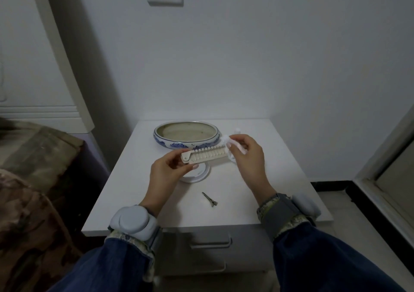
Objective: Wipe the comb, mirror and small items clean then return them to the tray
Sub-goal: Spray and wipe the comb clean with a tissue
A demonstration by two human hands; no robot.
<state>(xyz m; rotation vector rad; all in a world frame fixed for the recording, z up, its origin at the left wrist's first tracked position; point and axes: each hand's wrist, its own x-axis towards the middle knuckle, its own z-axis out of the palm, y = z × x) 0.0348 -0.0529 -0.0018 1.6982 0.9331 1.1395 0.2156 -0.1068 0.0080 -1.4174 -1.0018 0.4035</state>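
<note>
Comb (205, 155) between both hands

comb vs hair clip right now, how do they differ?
The comb is cream, wide and toothed; the hair clip is dark metal, slim and much smaller. The comb is held above the table, the left hand pinching one end and the right hand pressing a white wipe on the other; the hair clip lies untouched. Neither is in the tray.

Cream plastic folding comb (205, 155): smooth, matt; oval blue-and-white ceramic tray (186, 135): glazed, glossy; grey metal hair clip (210, 199); white matt tabletop (280, 179).
</note>
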